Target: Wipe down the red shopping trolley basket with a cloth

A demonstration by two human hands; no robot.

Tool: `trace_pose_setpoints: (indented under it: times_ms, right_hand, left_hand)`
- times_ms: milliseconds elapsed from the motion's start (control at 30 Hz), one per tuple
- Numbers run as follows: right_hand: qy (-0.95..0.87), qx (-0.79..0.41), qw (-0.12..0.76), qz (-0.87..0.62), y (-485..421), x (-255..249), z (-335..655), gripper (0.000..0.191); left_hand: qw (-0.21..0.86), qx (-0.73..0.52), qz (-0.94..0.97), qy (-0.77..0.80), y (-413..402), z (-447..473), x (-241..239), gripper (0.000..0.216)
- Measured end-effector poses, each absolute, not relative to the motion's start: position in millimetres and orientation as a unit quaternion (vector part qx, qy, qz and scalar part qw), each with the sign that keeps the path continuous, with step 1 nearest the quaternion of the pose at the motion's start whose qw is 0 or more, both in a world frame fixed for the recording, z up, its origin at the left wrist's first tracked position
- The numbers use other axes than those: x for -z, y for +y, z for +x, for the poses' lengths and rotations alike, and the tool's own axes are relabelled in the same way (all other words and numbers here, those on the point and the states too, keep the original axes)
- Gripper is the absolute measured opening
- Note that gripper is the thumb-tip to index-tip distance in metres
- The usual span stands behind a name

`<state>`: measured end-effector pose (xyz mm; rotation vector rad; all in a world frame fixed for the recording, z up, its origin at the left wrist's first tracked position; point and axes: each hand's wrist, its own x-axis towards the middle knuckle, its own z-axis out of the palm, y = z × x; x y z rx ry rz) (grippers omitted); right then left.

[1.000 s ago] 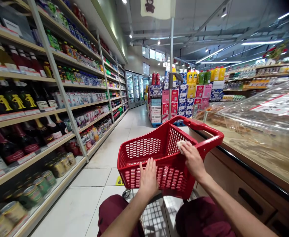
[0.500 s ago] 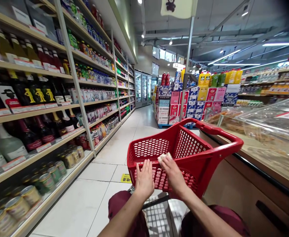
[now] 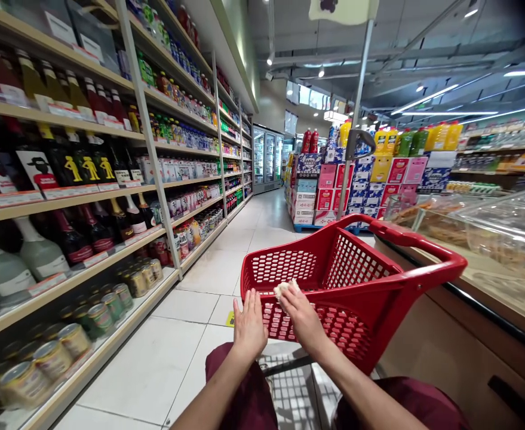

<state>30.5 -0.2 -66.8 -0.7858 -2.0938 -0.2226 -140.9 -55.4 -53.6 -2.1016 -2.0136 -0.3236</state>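
A red plastic shopping cart (image 3: 284, 267) stands side-on before me, with perforated basket walls and its handle at the right. My right hand (image 3: 304, 319) keeps a white cloth (image 3: 286, 290) under its fingers, pressed on the near top rim. Part of the cloth is hidden by the fingers. To the left, my left hand (image 3: 249, 328) lies flat with fingers stretched against the near side wall by the front corner. Nothing shows in that hand.
Shelves of bottles and cans (image 3: 103, 319) run along the left. On the right, a counter (image 3: 417, 316) with clear covers (image 3: 508, 239) stands close to the cart. Stacked drink cartons (image 3: 329, 194) and a metal pole (image 3: 356, 95) rise beyond it. Tiled floor (image 3: 150, 352) lies between shelves and cart.
My right hand and the cloth have slid left along the rim, toward the cart's front. My left hand has also shifted left. The view has turned slightly left.
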Motion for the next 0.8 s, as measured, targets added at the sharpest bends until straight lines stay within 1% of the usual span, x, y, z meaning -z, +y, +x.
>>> trace_pose_setpoints:
  times_ms: [100, 200, 300, 400, 500, 567, 667, 800]
  right_hand:
    - [-0.816, 0.093, 0.456, -0.343, 4.3, 66.3, 43.5, 0.045]
    - [-0.809, 0.069, 0.47, -0.345, 5.0, 67.6, 38.0, 0.043]
    - [-0.845, 0.04, 0.449, -0.287, -1.0, 73.9, -2.5, 0.038]
    - [-0.869, 0.047, 0.428, -0.246, -10.0, 90.2, -40.7, 0.036]
    - [-0.888, 0.074, 0.392, -0.229, -20.6, 115.7, -49.0, 0.035]
    - [-0.89, 0.088, 0.388, -0.224, -24.8, 126.6, -40.9, 0.034]
    - [-0.883, 0.093, 0.403, -0.223, -21.3, 118.0, -21.9, 0.036]
    - [-0.868, 0.054, 0.42, -0.261, -13.7, 92.3, 1.9, 0.04]
  left_hand:
    - [0.091, 0.109, -0.698, -0.701, -57.6, -151.8, 56.5, 0.075]
    - [0.077, 0.105, -0.703, -0.699, -58.6, -157.8, 59.0, 0.077]
    - [0.076, 0.101, -0.711, -0.692, -60.5, -166.1, 60.0, 0.075]
    - [0.07, 0.08, -0.7, -0.706, -65.6, -182.3, 60.2, 0.073]
    - [0.059, 0.052, -0.681, -0.728, -71.4, -197.1, 61.3, 0.073]
    - [0.061, 0.051, -0.684, -0.725, -72.6, -200.1, 61.8, 0.072]
    - [0.08, 0.085, -0.687, -0.717, -68.7, -193.6, 59.2, 0.07]
    - [0.128, 0.144, -0.696, -0.692, -59.9, -176.2, 50.9, 0.069]
